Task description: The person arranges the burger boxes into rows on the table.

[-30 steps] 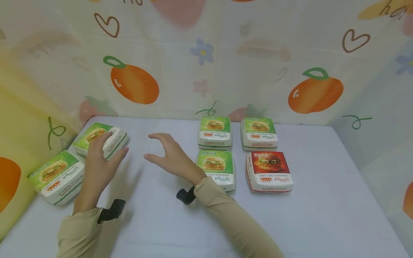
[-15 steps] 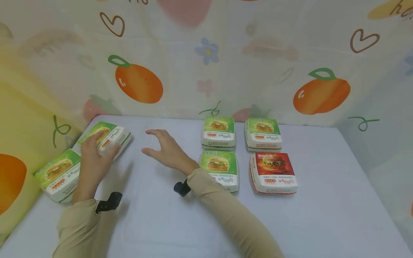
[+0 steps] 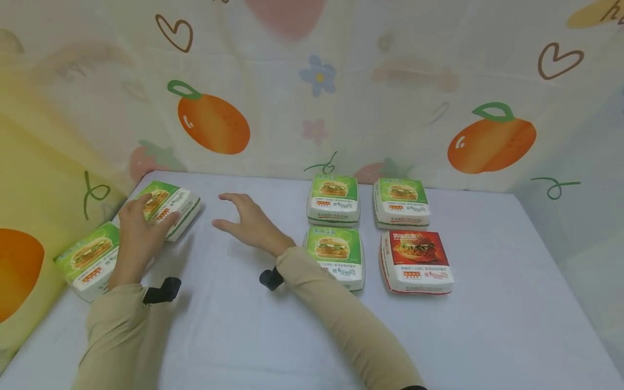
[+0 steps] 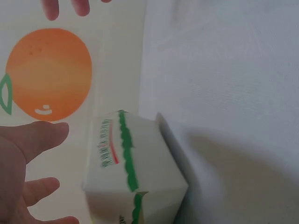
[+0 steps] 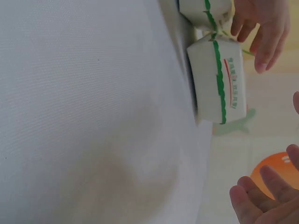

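Two green-and-white burger boxes lie turned at an angle at the table's left: one rear box (image 3: 181,215) and one front box (image 3: 90,260). My left hand (image 3: 138,238) is over them, thumb and fingers spread apart, partly hiding both. In the right wrist view, that left hand (image 5: 267,28) is above the rear box (image 5: 217,84), with a gap between. The left wrist view shows a white box (image 4: 140,163) beside the spread fingers, not gripped. My right hand (image 3: 253,225) hovers right of the rear box, thumb and fingers apart, holding nothing.
Right of centre stand three more green burger boxes, back left (image 3: 333,203), back right (image 3: 402,205) and front left (image 3: 336,252), plus a red burger box (image 3: 416,262). My right sleeve (image 3: 336,309) passes close to the front green one. A printed curtain (image 3: 273,81) borders the white table (image 3: 487,303).
Both hands have shifted a little to the left relative to the boxes, the left one further over the left pair. The head view has turned slightly. The boxes look unmoved.
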Motion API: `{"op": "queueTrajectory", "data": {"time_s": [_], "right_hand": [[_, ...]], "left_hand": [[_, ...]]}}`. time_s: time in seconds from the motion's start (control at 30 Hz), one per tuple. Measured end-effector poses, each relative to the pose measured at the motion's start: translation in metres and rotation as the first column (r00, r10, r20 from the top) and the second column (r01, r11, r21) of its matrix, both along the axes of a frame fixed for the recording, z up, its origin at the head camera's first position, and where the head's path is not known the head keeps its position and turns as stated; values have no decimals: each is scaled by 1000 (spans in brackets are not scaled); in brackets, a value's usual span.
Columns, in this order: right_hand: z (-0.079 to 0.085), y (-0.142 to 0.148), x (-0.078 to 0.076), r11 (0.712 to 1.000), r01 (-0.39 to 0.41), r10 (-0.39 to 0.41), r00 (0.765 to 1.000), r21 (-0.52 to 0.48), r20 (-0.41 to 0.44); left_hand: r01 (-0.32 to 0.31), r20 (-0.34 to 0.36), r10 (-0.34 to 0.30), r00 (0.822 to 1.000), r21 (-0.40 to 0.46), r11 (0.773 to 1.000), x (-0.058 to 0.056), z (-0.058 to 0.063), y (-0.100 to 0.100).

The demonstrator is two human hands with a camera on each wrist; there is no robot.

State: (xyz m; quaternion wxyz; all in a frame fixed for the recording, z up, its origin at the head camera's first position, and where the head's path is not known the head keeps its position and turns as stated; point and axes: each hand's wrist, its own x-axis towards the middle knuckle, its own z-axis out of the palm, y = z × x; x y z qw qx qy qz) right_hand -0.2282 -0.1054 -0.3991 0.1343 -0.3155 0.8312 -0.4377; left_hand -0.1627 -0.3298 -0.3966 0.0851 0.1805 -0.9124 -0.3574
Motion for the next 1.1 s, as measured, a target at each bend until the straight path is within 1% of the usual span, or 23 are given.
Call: {"op": "queueTrajectory", "data": {"time_s": [0.17, 0.27, 0.4, 0.5, 0.6, 0.7, 0.83, 0.9, 1.03, 1.1], "right_hand": [[-6, -4, -2, 1000, 5, -5, 999, 6, 42], [-10, -6, -4, 1000, 7, -7, 998, 13, 57], [-13, -8, -6, 1000, 5, -7, 998, 26, 58], [-13, -11, -7, 1000, 2, -3, 999, 29, 52], [-14, -15, -9, 999, -2, 1, 999, 33, 38], [-15, -19, -10, 999, 0, -1, 999, 36, 38], [-17, -25, -9, 999, 0, -3, 998, 40, 65], [-18, -28, -8, 999, -2, -1, 997, 38, 77], [-19, -32, -6, 1000, 11, -12, 996, 8, 91], [-20, -33, -5, 1000, 20, -19, 995, -14, 94]], "left_hand": [[-41, 5, 41, 999, -4, 999, -6, -4, -4], [-40, 33, 40, 999, -21, 999, -8, -3, -6], [8, 89, -2, 996, -69, 998, -10, -1, -11], [54, 113, -43, 993, -97, 994, -12, 0, -13], [86, 129, -72, 989, -108, 990, -14, 0, -14], [100, 144, -85, 986, -103, 990, -14, 1, -14], [113, 131, -100, 986, -97, 989, -15, -1, -13], [124, 114, -114, 987, -94, 988, -15, -2, -11], [154, 85, -147, 985, -76, 985, -15, -3, -7], [168, 59, -164, 985, -65, 984, -15, -3, -5]]}}
